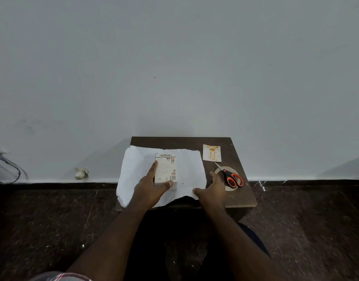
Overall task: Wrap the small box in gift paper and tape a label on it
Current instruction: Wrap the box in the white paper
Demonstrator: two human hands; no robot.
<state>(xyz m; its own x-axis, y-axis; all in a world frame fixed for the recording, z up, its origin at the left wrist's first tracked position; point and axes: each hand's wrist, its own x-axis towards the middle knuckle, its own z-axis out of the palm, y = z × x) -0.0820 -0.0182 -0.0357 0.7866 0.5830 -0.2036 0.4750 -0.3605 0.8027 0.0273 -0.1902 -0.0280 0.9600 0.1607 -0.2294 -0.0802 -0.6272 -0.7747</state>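
A small white box [166, 167] with printed text lies flat near the middle of a white sheet of paper [190, 163] spread on a small dark wooden table [243, 197]. My left hand [152, 187] holds the box, fingers along its left side and thumb against its near edge. My right hand [212, 189] pinches the paper's near right corner, thumb on top. A cream label [212, 153] with gold print lies at the table's far right.
Orange-handled scissors [231, 177] lie across a roll of tape [219, 170] on the table's right side, just beyond my right hand. A pale wall rises behind the table. Dark stone floor surrounds it, with cables [6, 169] at far left.
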